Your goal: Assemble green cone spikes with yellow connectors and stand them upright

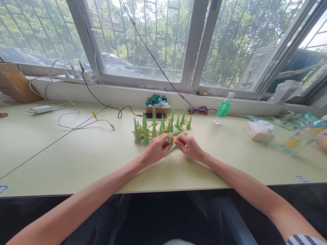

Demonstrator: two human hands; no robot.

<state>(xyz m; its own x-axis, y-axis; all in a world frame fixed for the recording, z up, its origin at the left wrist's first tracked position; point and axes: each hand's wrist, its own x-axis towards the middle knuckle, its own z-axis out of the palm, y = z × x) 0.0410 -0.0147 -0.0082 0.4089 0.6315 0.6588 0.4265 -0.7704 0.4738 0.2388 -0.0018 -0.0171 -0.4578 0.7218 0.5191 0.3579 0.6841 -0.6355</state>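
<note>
My left hand [158, 148] is closed on a green cone [169, 140], whose tip shows between thumb and fingers. Close beside it, the fingers of my right hand [187, 146] are pinched on a small yellow piece [174, 139] that meets the cone. Just beyond both hands, several green cones [137, 132] stand upright on the table, with small yellow pieces [186, 121] attached to or among them. Another long green cone [171, 150] lies on its side on the tabletop, partly hidden under my hands.
A box with green and clear wrapping [157, 101] stands behind the cones. To the right are a water bottle [224, 109], a tissue pack [260, 131] and a clear bag [301, 137]. Cables [76, 126] and a white adapter [43, 108] lie on the table [84, 163] at left.
</note>
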